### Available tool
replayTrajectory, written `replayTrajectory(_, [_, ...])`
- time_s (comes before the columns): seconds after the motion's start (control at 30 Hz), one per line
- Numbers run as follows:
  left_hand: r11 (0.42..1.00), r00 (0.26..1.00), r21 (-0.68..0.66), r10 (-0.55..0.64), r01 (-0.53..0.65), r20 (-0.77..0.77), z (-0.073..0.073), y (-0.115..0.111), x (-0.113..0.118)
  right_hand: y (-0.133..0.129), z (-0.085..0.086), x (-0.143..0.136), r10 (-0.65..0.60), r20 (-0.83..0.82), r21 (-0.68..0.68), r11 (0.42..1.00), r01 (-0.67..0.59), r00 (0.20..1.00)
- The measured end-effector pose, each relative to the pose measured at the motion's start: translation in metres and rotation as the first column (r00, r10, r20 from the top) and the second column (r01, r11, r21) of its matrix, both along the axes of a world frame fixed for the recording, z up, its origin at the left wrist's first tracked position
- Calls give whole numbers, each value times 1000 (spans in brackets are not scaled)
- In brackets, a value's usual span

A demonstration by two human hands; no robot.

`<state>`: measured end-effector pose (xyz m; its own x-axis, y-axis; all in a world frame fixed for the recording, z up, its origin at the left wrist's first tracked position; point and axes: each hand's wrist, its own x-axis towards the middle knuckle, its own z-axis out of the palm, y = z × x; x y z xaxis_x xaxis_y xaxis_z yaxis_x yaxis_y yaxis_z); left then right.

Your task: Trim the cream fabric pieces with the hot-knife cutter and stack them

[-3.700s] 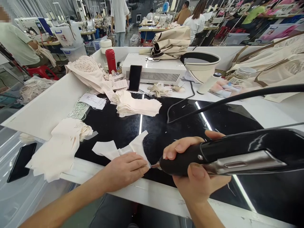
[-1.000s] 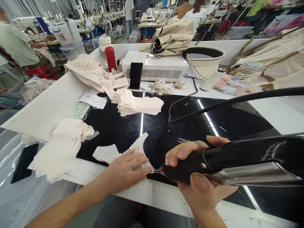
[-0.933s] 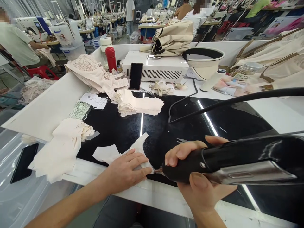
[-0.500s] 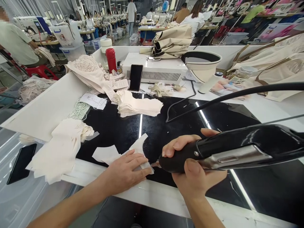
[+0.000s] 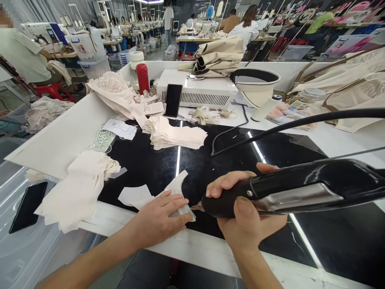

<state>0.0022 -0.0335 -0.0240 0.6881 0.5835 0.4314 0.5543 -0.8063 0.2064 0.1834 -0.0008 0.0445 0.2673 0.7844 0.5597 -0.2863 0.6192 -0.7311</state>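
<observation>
My left hand (image 5: pixel 164 218) lies flat with fingers stretched out, pressing pale fabric pieces (image 5: pixel 178 181) onto the black work surface (image 5: pixel 144 160). Under and beside its fingers, another white piece (image 5: pixel 135 196) spreads to the left; the palm hides part of the stack. My right hand (image 5: pixel 243 216) is wrapped around a thick black corded hand tool (image 5: pixel 294 190) with a metal side plate. Its narrow metal tip (image 5: pixel 197 206) points left, right at the fabric's edge by my left fingertips; I cannot tell if they touch.
Cream cut fabric stacks lie at the back (image 5: pixel 177 134) and left (image 5: pixel 75 188). A phone (image 5: pixel 173 100) leans against a white vented box (image 5: pixel 195 86). A thick black cable (image 5: pixel 313 118) arches across the right. A red bottle (image 5: pixel 142 78) stands behind. Co-workers sit at sewing machines beyond.
The view has shifted very slightly, with the scene a little lower. Both hands, the tool and the fabric keep the same positions relative to each other.
</observation>
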Motion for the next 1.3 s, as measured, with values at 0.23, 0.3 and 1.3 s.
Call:
replayTrajectory(0.23, [1000, 1000, -4, -1, 1, -8, 1, 0, 0, 6, -1, -3, 8, -14, 5, 1000, -7, 1000])
replayTrajectory(0.3, [1000, 1000, -2, -5, 5, -2, 0, 1, 0, 6, -3, -4, 19, -9, -9, 1000, -19, 1000])
replayTrajectory(1.3, [981, 978, 5, -192, 193, -84, 17, 41, -25, -12, -1, -4, 77, -17, -15, 997, -77, 997])
